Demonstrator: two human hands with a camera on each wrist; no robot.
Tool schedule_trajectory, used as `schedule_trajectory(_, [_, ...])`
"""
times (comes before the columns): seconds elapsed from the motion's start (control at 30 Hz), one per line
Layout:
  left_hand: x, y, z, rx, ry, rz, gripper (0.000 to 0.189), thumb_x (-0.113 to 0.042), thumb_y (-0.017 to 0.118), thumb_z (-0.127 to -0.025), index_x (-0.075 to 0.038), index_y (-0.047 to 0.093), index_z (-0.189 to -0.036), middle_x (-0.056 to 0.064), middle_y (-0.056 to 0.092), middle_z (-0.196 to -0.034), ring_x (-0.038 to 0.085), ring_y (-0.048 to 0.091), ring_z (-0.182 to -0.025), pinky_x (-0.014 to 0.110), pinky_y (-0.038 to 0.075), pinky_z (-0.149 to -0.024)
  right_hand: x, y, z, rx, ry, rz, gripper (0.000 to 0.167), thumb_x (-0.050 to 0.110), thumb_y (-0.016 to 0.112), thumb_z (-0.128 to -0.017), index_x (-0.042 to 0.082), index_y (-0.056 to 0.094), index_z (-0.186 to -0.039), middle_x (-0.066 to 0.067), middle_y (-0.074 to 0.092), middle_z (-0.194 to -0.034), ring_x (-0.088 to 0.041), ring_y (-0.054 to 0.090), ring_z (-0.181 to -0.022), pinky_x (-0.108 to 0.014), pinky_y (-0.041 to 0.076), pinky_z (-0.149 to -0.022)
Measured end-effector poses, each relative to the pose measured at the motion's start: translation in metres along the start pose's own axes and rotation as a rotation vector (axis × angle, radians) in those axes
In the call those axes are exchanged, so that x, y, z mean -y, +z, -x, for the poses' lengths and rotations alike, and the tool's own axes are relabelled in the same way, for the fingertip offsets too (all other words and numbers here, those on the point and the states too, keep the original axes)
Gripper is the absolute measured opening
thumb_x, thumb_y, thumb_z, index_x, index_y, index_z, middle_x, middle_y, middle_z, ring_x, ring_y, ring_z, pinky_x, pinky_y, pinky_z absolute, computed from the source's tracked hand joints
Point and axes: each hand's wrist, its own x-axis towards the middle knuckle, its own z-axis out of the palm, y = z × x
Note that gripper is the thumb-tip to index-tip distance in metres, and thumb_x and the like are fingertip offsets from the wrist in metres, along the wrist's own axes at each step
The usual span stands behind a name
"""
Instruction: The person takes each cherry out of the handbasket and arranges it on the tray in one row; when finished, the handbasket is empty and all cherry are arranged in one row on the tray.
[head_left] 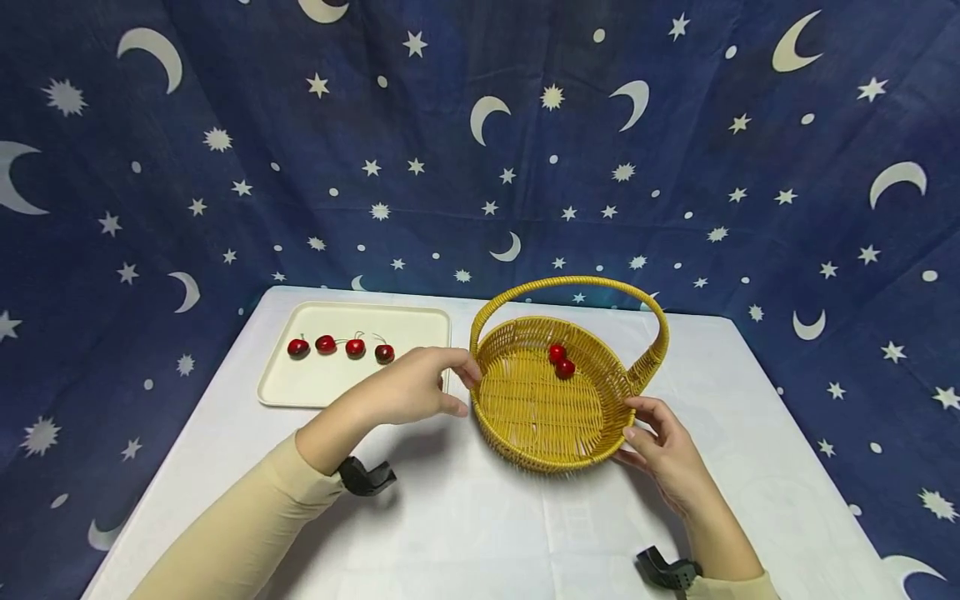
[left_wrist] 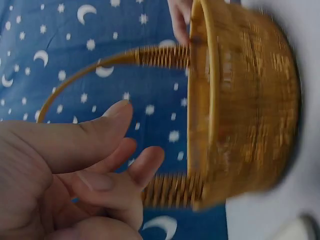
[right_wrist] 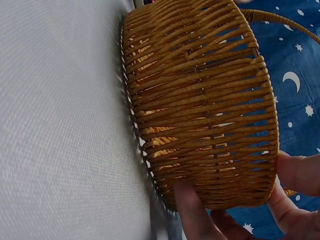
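A round woven basket with a tall arched handle stands on the white table. Inside, two red cherries lie close together. At its right rim, below the handle's foot, my right hand grips the edge; in the right wrist view its fingers touch the woven wall. My left hand is at the left rim, thumb and fingers apart. The left wrist view shows loosely bent fingers in front of the handle's foot, with nothing held; whether they touch the basket I cannot tell.
A cream rectangular tray lies left of the basket, partly behind my left forearm. Several dark red cherries with stems sit on it in a row. A dark blue cloth with moons and stars hangs behind the white table.
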Motion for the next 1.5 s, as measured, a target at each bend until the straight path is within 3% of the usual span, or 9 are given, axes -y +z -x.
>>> schedule_trajectory(0.2, [-0.021,0.029,-0.027,0.022,0.047,0.073,0.051,-0.009,0.089,-0.087,-0.016,0.069,-0.134,-0.001,0.077,-0.117,0.027,0.07,-0.122,0.047,0.053,-0.108,-0.003,0.0,-0.001,0.006,-0.006,-0.007,0.045,0.002,0.058,-0.109,-0.007,0.037,-0.148,-0.013,0.046,-0.143,-0.008,0.071,-0.113,-0.033,0.065,-0.087])
schedule_trajectory(0.4, [-0.034,0.053,-0.06,0.021,0.043,0.086,0.056,-0.009,0.089,-0.088,-0.016,0.067,-0.139,0.005,0.075,-0.129,0.028,0.066,-0.13,0.047,0.051,-0.114,-0.004,0.001,-0.001,0.005,0.006,-0.003,0.046,0.002,0.058,-0.108,-0.007,0.036,-0.148,-0.013,0.045,-0.143,-0.008,0.071,-0.111,-0.033,0.065,-0.086])
schedule_trajectory(0.67, [-0.032,0.083,-0.108,0.026,-0.123,0.065,0.054,-0.011,0.087,-0.089,-0.014,0.066,-0.14,0.008,0.074,-0.13,0.025,0.069,-0.121,0.038,0.055,-0.102,-0.003,0.0,0.0,0.016,-0.002,-0.003,0.046,0.002,0.058,-0.109,-0.008,0.036,-0.148,-0.016,0.044,-0.144,-0.009,0.071,-0.114,-0.034,0.065,-0.087])
schedule_trajectory(0.83, [-0.03,0.094,-0.128,0.055,-0.166,0.039,0.055,-0.009,0.086,-0.089,-0.015,0.068,-0.14,0.009,0.072,-0.136,0.024,0.067,-0.122,0.039,0.054,-0.105,-0.004,0.0,0.0,0.027,-0.013,-0.019,0.046,0.002,0.058,-0.108,-0.008,0.036,-0.148,-0.009,0.049,-0.14,-0.009,0.071,-0.113,-0.034,0.066,-0.087])
schedule_trajectory(1.03, [-0.026,0.096,-0.146,0.112,-0.128,0.009,0.063,-0.006,0.083,-0.09,-0.018,0.064,-0.149,0.01,0.068,-0.144,0.022,0.062,-0.113,0.031,0.05,-0.093,-0.003,-0.003,0.0,0.012,-0.028,-0.042,0.043,0.0,0.059,-0.108,-0.005,0.04,-0.146,0.0,0.054,-0.138,-0.008,0.071,-0.111,-0.033,0.066,-0.086])
schedule_trajectory(1.17, [-0.019,0.097,-0.152,0.171,-0.121,0.011,0.076,-0.004,0.081,-0.092,-0.021,0.053,-0.16,0.009,0.057,-0.16,0.022,0.057,-0.138,0.033,0.049,-0.109,-0.002,-0.004,-0.001,0.024,-0.018,-0.037,0.043,0.002,0.059,-0.108,-0.004,0.039,-0.146,-0.003,0.051,-0.139,-0.009,0.072,-0.112,-0.036,0.066,-0.087])
schedule_trajectory(1.27, [-0.014,0.098,-0.155,0.216,-0.118,0.02,0.081,-0.005,0.078,-0.095,-0.025,0.044,-0.166,0.008,0.047,-0.169,0.024,0.043,-0.156,0.039,0.044,-0.123,-0.002,-0.003,-0.003,0.026,-0.006,-0.032,0.045,0.003,0.059,-0.108,-0.006,0.037,-0.147,-0.008,0.047,-0.14,-0.009,0.072,-0.112,-0.038,0.066,-0.088])
schedule_trajectory(1.4, [-0.011,0.1,-0.156,0.257,-0.127,0.031,0.084,-0.005,0.076,-0.096,-0.031,0.039,-0.168,0.008,0.041,-0.173,0.028,0.03,-0.164,0.042,0.039,-0.127,-0.001,-0.002,-0.003,0.022,0.004,-0.026,0.046,0.003,0.059,-0.109,-0.007,0.035,-0.147,-0.013,0.044,-0.141,-0.009,0.072,-0.111,-0.038,0.066,-0.088])
schedule_trajectory(1.5, [-0.012,0.101,-0.155,0.258,-0.134,0.03,0.083,-0.007,0.076,-0.096,-0.031,0.04,-0.167,0.009,0.04,-0.173,0.028,0.03,-0.164,0.042,0.039,-0.126,-0.001,-0.002,-0.003,0.018,-0.004,-0.032,0.045,0.003,0.059,-0.109,-0.007,0.036,-0.146,-0.011,0.046,-0.141,-0.009,0.072,-0.11,-0.037,0.066,-0.088])
